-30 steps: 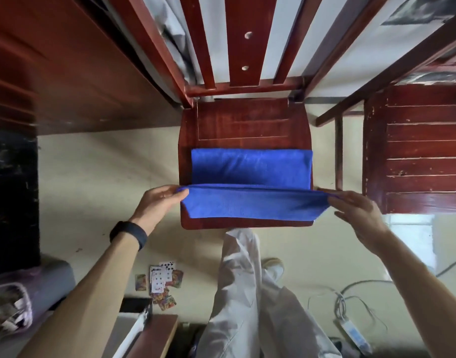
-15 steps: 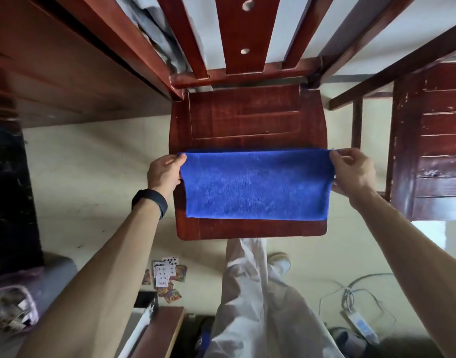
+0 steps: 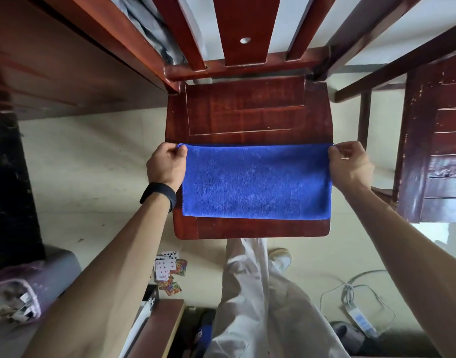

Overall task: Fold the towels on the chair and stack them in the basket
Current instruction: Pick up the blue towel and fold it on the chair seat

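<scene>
Now both hands' fingers (image 3: pixel 177 150) pinch the blue towel's (image 3: pixel 256 180) far corners on the chair (image 3: pixel 247 109).

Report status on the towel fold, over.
Left hand and right hand each pinch a far corner of the blue towel. Towel folded flat on chair seat. Nothing lying on it.

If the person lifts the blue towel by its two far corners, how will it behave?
Probably floppy: the blue towel lies limp on the chair seat, pinched by the left hand and right hand. Likely light: thin layers. Its fuzzy pile should resist slipping.
</scene>
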